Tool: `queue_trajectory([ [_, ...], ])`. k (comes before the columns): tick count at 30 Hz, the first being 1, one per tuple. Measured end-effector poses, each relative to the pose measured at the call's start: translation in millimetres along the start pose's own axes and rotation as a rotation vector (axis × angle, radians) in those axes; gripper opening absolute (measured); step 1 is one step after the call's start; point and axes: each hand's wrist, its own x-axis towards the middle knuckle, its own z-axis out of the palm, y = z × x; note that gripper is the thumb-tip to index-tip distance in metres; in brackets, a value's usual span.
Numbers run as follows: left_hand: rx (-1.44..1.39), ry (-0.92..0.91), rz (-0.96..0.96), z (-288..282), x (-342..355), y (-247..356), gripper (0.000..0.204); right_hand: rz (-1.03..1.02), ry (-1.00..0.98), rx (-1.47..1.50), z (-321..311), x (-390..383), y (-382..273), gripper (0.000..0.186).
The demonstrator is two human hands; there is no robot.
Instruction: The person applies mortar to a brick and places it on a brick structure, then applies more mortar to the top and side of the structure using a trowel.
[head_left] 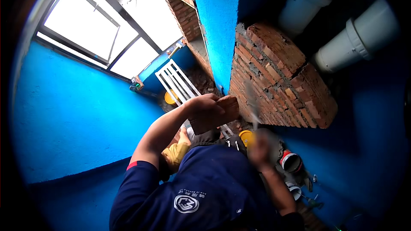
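My left hand [207, 105] is closed around the edge of a reddish brick [216, 115], holding it in front of my chest. To the right, my right hand [262, 149] is blurred by motion and grips a trowel [252, 102], whose blade points up and away from me. The trowel blade is smeared too, so any mortar on it cannot be made out. Just beyond both hands stands a brick wall [274, 85] with grey mortar in its joints. Larger brick faces [278, 47] show along its top.
White pipes [346, 42] stand behind the wall. A blue pillar [218, 25] adjoins it. Below are a white slatted frame [180, 81], yellow round items [246, 137], and a red-and-white bucket [291, 161]. Yellow cloth [175, 154] and a bare limb show left. A window [94, 21] is far left.
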Motion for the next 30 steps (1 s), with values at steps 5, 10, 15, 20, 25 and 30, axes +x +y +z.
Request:
queue_trajectory([
  [5, 0.190, -0.012, -0.114, -29.6, 20.6, 3.9, 0.054, 0.049, -0.021, -0.095, 41.1, 10.7, 36.9, 0.029],
  [10, 0.136, -0.057, -0.159, -32.5, 32.3, -19.6, 0.059, 0.061, 0.023, 0.195, -4.7, 39.7, -34.1, 0.025],
  [15, 0.203, -0.155, -0.134, -26.6, 58.8, -14.8, 0.052, 0.313, -0.154, -0.160, 34.1, 11.0, 21.0, 0.032],
  [20, 0.236, -0.169, -0.184, -31.8, 77.8, -53.7, 0.053, 0.323, -0.077, 0.018, 11.7, 34.8, -15.4, 0.027],
  [25, 0.293, -0.182, -0.129, -42.1, 70.3, -15.9, 0.060, 0.222, 0.027, 0.159, 14.6, 40.0, -26.8, 0.024],
  [30, 0.272, -0.283, -0.094, -52.0, 73.7, 3.1, 0.052, 0.496, -0.112, -0.050, 52.1, 9.1, 27.9, 0.031],
])
